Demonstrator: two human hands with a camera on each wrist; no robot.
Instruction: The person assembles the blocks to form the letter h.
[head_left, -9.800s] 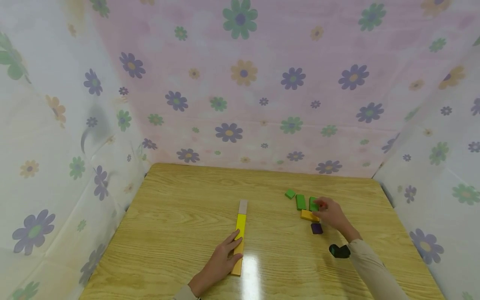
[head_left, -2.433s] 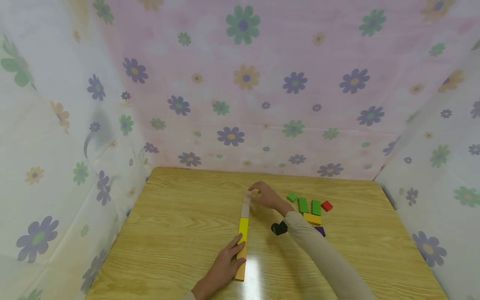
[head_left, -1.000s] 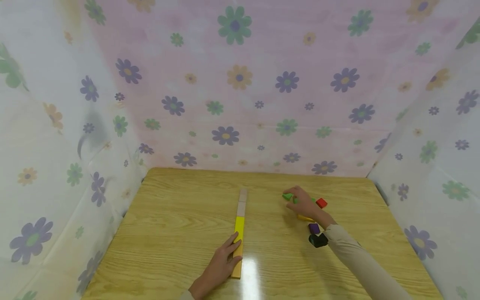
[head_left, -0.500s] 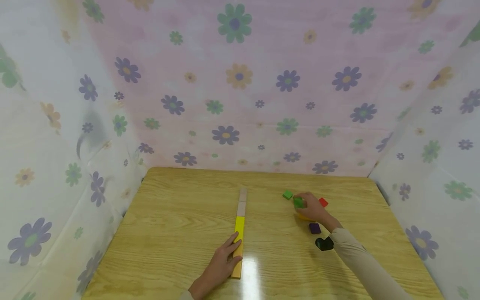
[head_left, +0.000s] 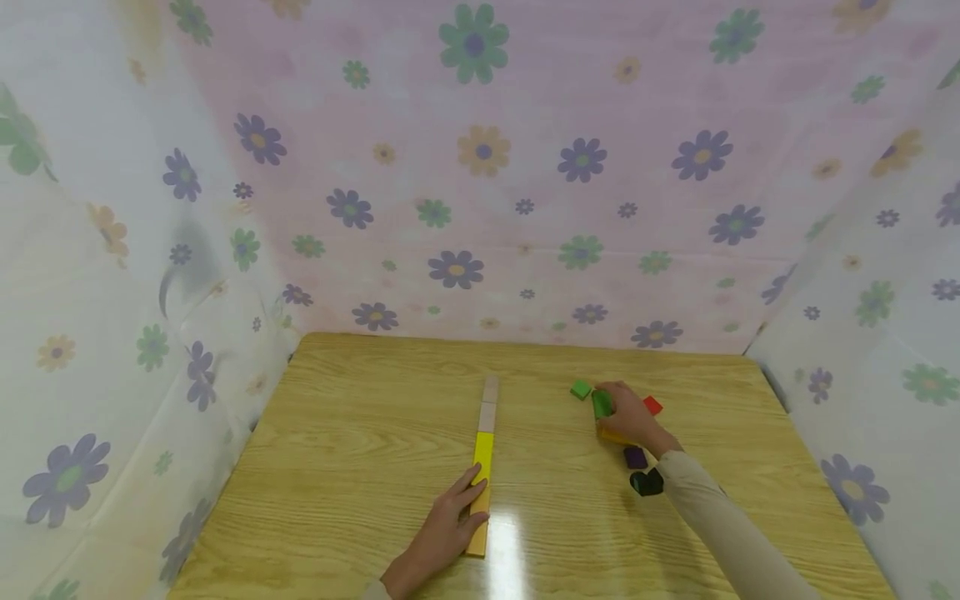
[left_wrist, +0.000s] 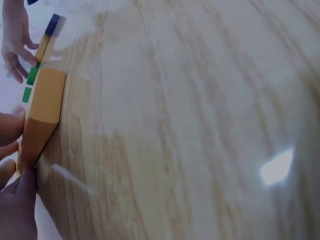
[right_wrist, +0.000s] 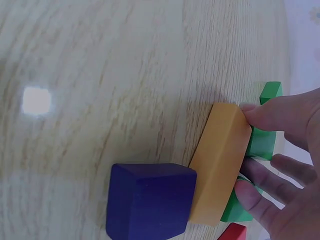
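Green block (head_left: 601, 403) in the right hand's hold, on the right of the table (head_left: 360, 433).
From where I stood, the right hand (head_left: 632, 412) had its thumb and fingers curled round the block, which lay just beyond the far side of an orange block (right_wrist: 217, 160); a 2nd green block (right_wrist: 240, 207) sat just to its right. It looked like painted wood, so I judged it light, stiff and hard to break, its smooth faces perhaps a little slippery. Gripping it midway along its 2 long sides seemed safest, with fingertips kept slim so the neighbours would not be nudged. On the left, the left hand (head_left: 442, 527) rested with fingers nearly straight across a yellow bar (head_left: 483, 450) and the orange bar (head_left: 477, 543) nearer the person.
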